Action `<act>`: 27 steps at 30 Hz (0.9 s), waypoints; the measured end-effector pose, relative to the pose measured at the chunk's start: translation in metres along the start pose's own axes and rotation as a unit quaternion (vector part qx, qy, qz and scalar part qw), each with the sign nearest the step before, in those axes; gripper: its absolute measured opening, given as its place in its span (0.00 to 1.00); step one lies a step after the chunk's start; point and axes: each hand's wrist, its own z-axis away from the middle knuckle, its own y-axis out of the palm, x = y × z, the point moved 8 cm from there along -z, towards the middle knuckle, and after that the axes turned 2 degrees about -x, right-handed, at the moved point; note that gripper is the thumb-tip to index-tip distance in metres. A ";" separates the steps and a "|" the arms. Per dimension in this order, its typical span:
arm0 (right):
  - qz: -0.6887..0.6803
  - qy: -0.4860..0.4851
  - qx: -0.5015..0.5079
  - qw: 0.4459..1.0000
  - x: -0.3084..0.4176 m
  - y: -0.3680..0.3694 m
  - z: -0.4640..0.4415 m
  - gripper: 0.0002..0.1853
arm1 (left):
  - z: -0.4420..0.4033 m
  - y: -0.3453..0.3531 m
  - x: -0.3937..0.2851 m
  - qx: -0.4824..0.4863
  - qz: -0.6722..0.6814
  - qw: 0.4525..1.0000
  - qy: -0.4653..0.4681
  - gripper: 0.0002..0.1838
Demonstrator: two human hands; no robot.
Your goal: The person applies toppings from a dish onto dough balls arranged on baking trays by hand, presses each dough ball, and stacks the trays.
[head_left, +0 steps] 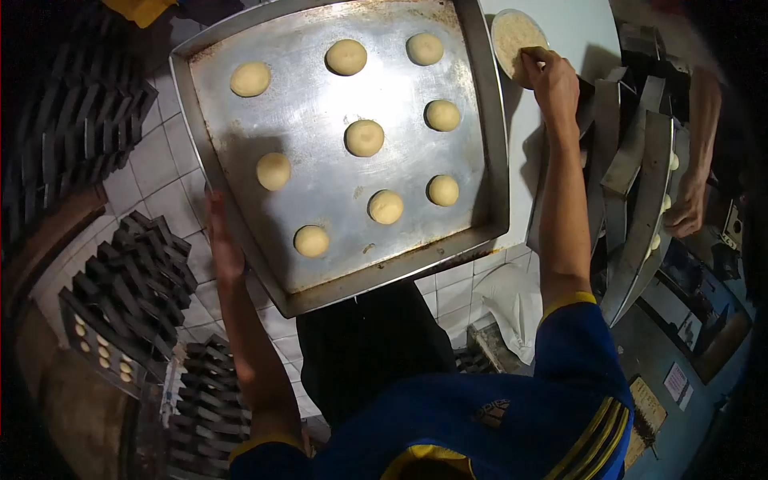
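A large metal baking tray [304,120] with raised sides carries several round, pale dough balls [365,138], set apart from one another. At the tray's left side is my left hand [224,244], its fingers along the wall and partly hidden by it; it appears to hold the edge. To the right of the tray stands a round bowl [518,28] of pale, fine crumbs. My right hand [552,80] is over the bowl's near rim, fingers closed in a pinch at the crumbs. What lies between the fingertips is too small to see clearly.
A white tabletop [580,28] supports the bowl. On the right, another person's hand [686,210] is beside stacked trays [640,200] with dough balls. Dark stacked trays [132,276] stand at left, one bearing dough. A white cloth [512,308] lies below the table.
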 end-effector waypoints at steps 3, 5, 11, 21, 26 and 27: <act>0.039 -0.054 -0.027 0.997 0.006 -0.008 -0.001 0.15 | -0.004 -0.005 0.015 0.028 0.059 0.998 -0.015 0.44; -0.119 0.080 -0.009 0.990 -0.011 -0.012 0.000 0.16 | -0.006 -0.007 0.022 0.053 0.120 0.991 -0.029 0.44; -0.425 0.082 0.056 0.900 -0.009 0.005 0.050 0.17 | -0.001 -0.001 0.012 0.007 0.080 0.995 -0.054 0.46; -0.232 -0.056 0.038 0.970 0.098 0.022 0.126 0.07 | 0.003 0.002 0.008 0.013 0.121 0.990 -0.069 0.47; -0.151 -0.158 -0.008 0.976 0.106 0.024 0.136 0.12 | -0.007 -0.001 0.015 0.030 0.123 0.991 -0.049 0.45; -0.144 -0.168 0.003 0.975 0.107 0.025 0.136 0.09 | -0.005 0.003 0.010 0.034 0.141 0.987 -0.062 0.44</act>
